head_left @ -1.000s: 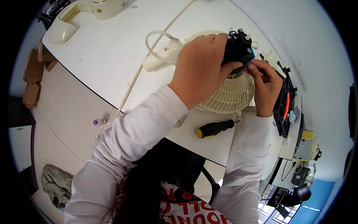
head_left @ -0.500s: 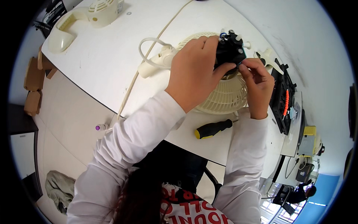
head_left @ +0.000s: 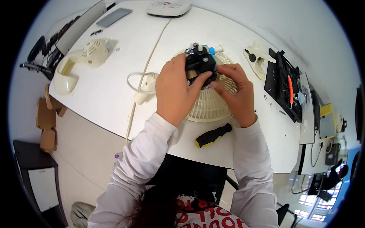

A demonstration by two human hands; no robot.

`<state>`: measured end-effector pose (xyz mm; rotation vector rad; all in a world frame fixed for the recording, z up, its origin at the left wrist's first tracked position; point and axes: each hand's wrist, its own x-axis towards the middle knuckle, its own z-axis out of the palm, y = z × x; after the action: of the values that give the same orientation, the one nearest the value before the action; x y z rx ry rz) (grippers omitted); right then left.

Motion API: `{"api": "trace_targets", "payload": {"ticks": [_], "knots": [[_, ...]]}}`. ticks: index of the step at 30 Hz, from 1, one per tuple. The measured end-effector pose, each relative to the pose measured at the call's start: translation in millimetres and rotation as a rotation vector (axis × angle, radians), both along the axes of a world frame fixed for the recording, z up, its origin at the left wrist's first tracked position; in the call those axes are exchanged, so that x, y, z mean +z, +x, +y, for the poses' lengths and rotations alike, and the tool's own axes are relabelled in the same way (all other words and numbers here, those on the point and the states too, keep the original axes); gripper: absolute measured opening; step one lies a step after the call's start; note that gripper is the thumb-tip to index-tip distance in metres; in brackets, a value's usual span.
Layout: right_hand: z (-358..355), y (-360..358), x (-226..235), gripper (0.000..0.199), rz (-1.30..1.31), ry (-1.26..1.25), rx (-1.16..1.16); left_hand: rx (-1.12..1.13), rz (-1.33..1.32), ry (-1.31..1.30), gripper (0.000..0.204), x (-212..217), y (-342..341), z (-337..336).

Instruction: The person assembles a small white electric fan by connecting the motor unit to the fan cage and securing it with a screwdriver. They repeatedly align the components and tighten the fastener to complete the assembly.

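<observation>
Left hand (head_left: pixel 175 91) clamped on black motor (head_left: pixel 200 64) atop cream fan grille (head_left: pixel 211 106), right hand (head_left: pixel 237 91) pinching motor's right side, screwdriver (head_left: pixel 213 135) just below grille, cord (head_left: pixel 146 60) left of it

We see the motor (head_left: pixel 200 62) on the fan grille (head_left: pixel 211 104), the screwdriver (head_left: pixel 213 135) before it, the clamp (head_left: pixel 257 60) to its right, all on the desk (head_left: pixel 106 95).

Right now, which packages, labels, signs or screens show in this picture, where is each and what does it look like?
Monitor: far left of the white table, a flat grey slab seen edge-on; its face is not visible.
Dark flat slab: beside the monitor at the far edge, grey rectangle, perhaps a phone or tablet.
Cardboard boxes: on the floor at left, brown.
No readable labels or signs.
</observation>
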<state>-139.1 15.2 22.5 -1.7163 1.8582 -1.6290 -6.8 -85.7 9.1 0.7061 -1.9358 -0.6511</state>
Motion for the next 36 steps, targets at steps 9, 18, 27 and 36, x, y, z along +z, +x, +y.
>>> {"api": "trace_targets", "payload": {"ticks": [9, 18, 27, 36], "knots": [[-2.7, 32.4, -18.6, 0.061, 0.264, -0.107, -0.251, -0.079, 0.017, 0.099, 0.041, 15.7, 2.1, -4.7], [-17.9, 30.3, -13.8, 0.041, 0.258, -0.071, -0.378, -0.584, -0.209, 0.314, 0.073, 57.3, 29.5, -32.8], [-16.2, 30.6, -12.2, 0.035, 0.275, -0.039, -0.409, -0.742, -0.508, 0.283, 0.059, 89.2, 21.0, -70.2], [-16.6, 32.0, -8.8, 0.036, 0.261, -0.037, -0.407, -0.805, -0.049, 0.006, 0.056, 45.6, -15.2, -79.3]]}}
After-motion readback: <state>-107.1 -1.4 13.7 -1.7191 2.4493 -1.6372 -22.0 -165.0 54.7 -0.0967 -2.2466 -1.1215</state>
